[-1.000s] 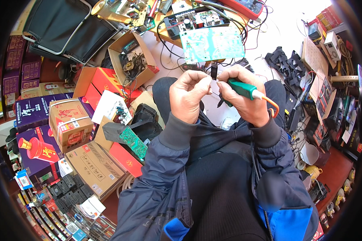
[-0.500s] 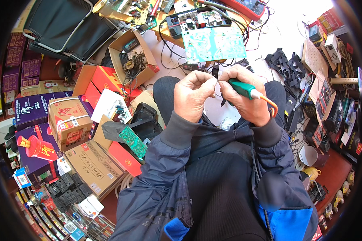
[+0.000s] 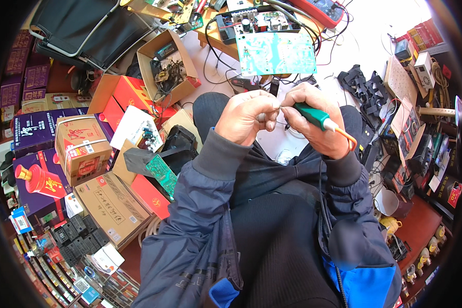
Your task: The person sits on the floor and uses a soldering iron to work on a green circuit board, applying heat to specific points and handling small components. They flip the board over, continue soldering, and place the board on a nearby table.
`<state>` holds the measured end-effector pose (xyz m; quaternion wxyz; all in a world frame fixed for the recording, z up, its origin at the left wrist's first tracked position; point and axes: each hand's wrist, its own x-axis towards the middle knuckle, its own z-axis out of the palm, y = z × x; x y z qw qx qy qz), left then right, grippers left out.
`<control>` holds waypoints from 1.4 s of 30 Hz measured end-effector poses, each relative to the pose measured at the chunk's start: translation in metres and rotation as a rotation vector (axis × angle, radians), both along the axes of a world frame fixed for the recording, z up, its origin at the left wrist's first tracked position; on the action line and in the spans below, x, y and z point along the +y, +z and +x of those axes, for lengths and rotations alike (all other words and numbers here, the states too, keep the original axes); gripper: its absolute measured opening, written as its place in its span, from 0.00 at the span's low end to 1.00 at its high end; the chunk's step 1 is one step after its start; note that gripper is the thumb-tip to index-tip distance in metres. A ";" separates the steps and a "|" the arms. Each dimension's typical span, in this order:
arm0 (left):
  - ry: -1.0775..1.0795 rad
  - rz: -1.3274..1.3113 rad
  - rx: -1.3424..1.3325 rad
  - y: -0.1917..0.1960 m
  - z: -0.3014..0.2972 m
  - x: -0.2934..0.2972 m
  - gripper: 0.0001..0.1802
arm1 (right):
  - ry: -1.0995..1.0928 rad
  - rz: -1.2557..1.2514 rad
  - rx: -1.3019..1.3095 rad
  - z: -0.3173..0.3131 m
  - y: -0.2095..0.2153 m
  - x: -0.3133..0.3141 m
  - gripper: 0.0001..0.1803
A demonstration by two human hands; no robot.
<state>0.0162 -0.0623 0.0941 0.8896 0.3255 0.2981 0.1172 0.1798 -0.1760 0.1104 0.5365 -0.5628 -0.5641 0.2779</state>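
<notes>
My right hand (image 3: 324, 134) is closed around a green-handled tool (image 3: 312, 115) with a pale collar and an orange cord (image 3: 351, 138); its working end is hidden by my fingers. Thumb and forefinger of my left hand (image 3: 247, 117) pinch together, their tips meeting those of my right hand above my lap. Whatever sits between the fingertips is too small to make out. Just beyond my hands, a pale green circuit board (image 3: 278, 55) leans out from an opened black-cased device (image 3: 225, 30) on a wooden table.
A red multimeter (image 3: 321, 11) and loose leads lie at the table's far right. On my left are an open carton of scraps (image 3: 190, 77), stacked boxes (image 3: 110, 208) and a green circuit board (image 3: 162, 174). Black straps (image 3: 364, 87) lie on the floor at right.
My left hand has shifted slightly left and turned, its fingers curling more. The dark piece seen beyond the fingertips now sits apart from them. My right hand keeps hold of the green-handled tool.
</notes>
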 end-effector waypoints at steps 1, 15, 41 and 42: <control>-0.011 0.005 0.006 0.001 0.001 0.000 0.09 | 0.015 0.003 0.013 0.001 0.000 0.000 0.08; -0.056 -0.060 -0.028 0.001 -0.003 0.005 0.07 | 0.019 -0.072 0.168 0.001 -0.003 -0.001 0.16; -0.111 -0.014 -0.058 0.001 -0.003 0.004 0.08 | 0.072 -0.023 0.048 0.007 -0.001 -0.001 0.12; -0.107 -0.016 -0.055 0.001 -0.003 0.003 0.08 | 0.074 -0.016 0.042 0.008 -0.002 -0.001 0.13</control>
